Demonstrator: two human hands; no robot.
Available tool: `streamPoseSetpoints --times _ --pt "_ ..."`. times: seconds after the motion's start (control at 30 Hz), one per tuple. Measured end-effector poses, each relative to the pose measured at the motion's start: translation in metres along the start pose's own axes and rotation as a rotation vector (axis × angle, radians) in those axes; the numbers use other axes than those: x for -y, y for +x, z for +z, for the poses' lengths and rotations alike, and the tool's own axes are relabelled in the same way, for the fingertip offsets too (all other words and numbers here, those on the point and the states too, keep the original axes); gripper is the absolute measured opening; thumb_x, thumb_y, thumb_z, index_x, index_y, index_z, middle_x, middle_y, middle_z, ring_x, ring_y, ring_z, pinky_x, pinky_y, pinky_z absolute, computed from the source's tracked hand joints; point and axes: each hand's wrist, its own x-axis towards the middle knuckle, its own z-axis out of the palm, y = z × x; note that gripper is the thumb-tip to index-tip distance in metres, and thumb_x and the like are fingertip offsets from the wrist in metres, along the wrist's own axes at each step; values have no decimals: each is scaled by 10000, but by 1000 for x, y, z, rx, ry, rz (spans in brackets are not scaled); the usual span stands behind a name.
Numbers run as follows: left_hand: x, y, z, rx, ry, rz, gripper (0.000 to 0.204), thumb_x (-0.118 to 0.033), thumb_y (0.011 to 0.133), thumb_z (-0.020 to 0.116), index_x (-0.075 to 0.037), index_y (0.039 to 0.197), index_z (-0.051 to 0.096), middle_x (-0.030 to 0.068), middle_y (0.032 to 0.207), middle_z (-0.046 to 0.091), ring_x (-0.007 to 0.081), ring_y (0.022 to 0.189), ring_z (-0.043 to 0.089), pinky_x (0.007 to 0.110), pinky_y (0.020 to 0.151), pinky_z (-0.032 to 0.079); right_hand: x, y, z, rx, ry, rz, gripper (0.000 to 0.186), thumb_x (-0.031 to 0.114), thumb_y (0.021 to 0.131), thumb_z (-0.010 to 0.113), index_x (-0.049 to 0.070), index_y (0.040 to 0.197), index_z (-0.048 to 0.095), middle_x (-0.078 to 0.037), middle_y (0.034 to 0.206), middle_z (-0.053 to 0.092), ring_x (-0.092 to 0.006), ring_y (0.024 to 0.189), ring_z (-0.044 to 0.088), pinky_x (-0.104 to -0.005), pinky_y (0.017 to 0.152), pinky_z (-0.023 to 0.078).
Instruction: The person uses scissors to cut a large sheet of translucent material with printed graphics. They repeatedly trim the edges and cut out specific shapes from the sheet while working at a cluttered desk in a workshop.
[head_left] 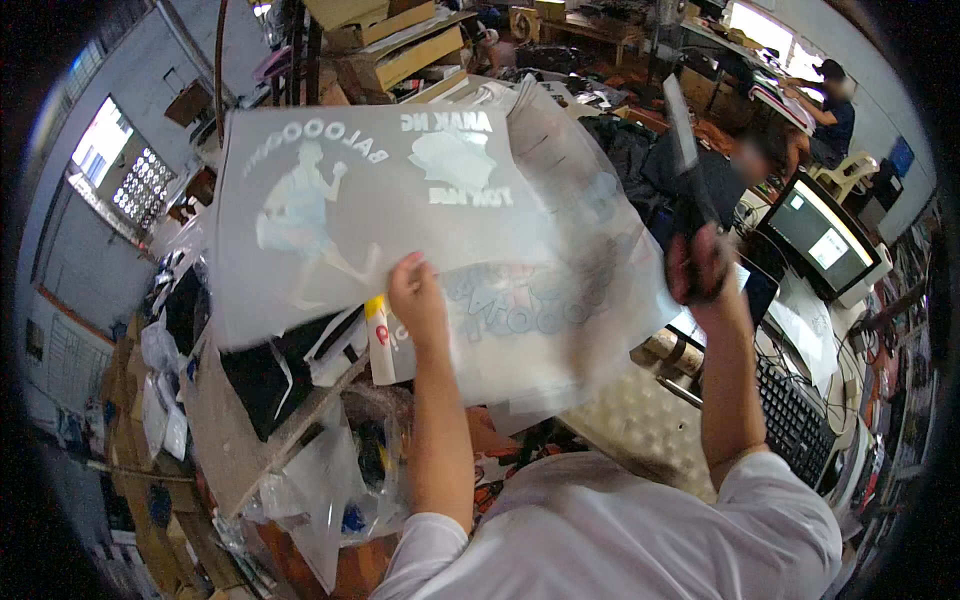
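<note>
My left hand (418,290) is closed on the near edge of a large translucent film sheet (375,215). Pale mirrored lettering and a running figure are printed on it. Under and to the right of it lie more printed film sheets (560,340), partly overlapping. Raised at the right, my right hand (708,265) grips black-handled scissors (683,130), their long grey blade pointing up and away; motion blurs them, and the two blades cannot be told apart. A white and yellow container or roll (380,340) shows beside my left wrist.
A computer monitor (820,232) and a black keyboard (793,415) are at the right, with loose cables. Black cloth (265,385) and clear plastic bags (325,480) lie at the left. Cardboard boxes (400,45) are stacked behind. Two other people are at the back right.
</note>
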Motion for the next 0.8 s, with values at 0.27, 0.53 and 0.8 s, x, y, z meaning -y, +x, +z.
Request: streamPoseSetpoints --times 0.27,0.53,0.8 --pt "10 -65 -22 211 187 -80 200 -109 845 541 -9 1002 613 46 864 609 94 703 527 220 644 414 -147 -107 24 454 -224 719 628 645 756 491 18 761 539 -57 621 539 -150 543 535 -270 497 421" --pt "-30 -94 -71 299 549 -74 469 -323 893 437 -32 1260 423 165 1223 491 248 1076 501 324 884 386 -174 -106 65 425 -271 782 645 673 760 451 32 739 522 -52 650 522 -139 575 518 -260 527 418" --pt "-16 -104 -51 419 251 -185 488 -318 904 375 -11 1283 384 147 1310 392 227 1199 358 317 971 277 -167 -113 69 308 -167 688 612 658 766 467 50 716 515 -26 653 503 -119 554 475 -246 507 377"
